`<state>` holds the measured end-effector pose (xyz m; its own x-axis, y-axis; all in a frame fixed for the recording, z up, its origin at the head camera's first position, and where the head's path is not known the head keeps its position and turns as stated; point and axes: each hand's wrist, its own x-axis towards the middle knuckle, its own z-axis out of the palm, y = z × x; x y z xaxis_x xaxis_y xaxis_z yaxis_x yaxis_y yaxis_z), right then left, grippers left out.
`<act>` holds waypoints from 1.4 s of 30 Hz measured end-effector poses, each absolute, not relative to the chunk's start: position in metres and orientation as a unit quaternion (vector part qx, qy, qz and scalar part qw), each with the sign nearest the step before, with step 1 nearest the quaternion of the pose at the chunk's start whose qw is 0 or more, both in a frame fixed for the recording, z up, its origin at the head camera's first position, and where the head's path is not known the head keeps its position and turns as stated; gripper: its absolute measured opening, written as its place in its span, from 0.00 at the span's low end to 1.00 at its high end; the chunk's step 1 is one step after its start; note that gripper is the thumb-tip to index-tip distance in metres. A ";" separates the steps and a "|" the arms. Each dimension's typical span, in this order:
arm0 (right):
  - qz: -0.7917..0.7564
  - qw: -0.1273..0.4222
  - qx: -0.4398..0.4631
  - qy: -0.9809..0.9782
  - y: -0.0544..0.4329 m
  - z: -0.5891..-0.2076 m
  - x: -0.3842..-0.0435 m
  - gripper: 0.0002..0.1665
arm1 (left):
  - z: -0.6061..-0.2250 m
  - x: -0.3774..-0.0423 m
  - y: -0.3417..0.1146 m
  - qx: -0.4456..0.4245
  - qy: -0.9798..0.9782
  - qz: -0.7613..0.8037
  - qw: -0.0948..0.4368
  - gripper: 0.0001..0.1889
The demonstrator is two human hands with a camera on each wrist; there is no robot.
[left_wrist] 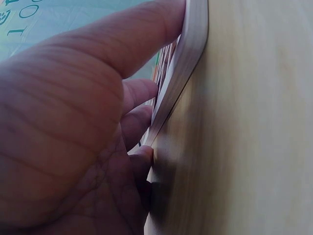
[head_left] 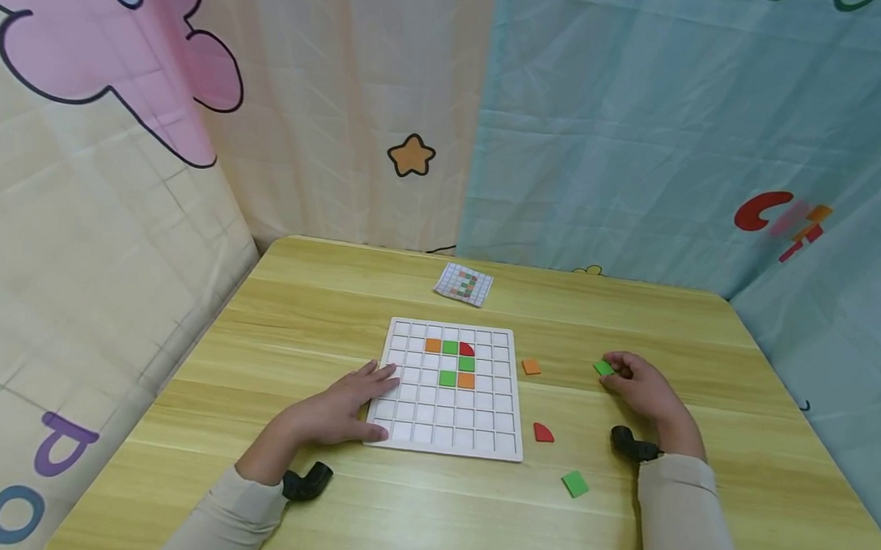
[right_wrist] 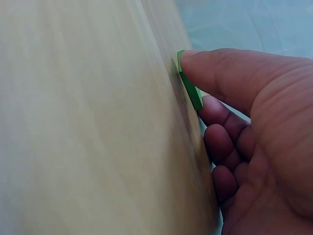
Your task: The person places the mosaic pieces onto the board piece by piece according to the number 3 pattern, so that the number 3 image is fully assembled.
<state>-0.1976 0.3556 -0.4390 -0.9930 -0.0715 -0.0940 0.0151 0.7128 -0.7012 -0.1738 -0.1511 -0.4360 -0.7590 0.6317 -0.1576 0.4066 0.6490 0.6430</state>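
A white grid board [head_left: 425,415] lies on the table. My left hand [head_left: 339,409] rests on its left edge with fingers spread; in the left wrist view the thumb [left_wrist: 142,36] lies on the board's rim. Set in the squares are green tiles, orange tiles and a red quarter-circle tile [head_left: 466,349]. To the right of the board, my right hand [head_left: 644,389] pinches a green square tile [head_left: 603,367] between thumb and finger. The right wrist view shows this green tile [right_wrist: 190,85] tilted close to the tabletop, with the other fingers curled beneath.
Loose tiles lie right of the board: an orange square [head_left: 530,366], a red quarter-circle [head_left: 543,432] and a green square [head_left: 575,484]. Behind the board is a small pattern card [head_left: 447,285] printed with a coloured grid. Printed curtains [head_left: 344,102] surround the wooden table [head_left: 418,509].
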 end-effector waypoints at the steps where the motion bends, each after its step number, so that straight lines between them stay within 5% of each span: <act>1: -0.378 0.057 -0.015 0.924 0.355 -0.439 -0.198 0.28 | -0.436 -0.174 -0.151 0.292 0.889 0.300 0.187 0.43; 42: -0.341 0.033 -0.040 0.938 0.349 -0.438 -0.197 0.21 | -0.433 -0.174 -0.151 0.302 0.888 0.295 0.184 0.43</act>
<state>-0.1971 0.3489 -0.4380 -0.9946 -0.0983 -0.0336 -0.0537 0.7636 -0.6435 -0.1739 -0.1510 -0.4333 -0.7496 0.6449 -0.1491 0.4276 0.6437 0.6346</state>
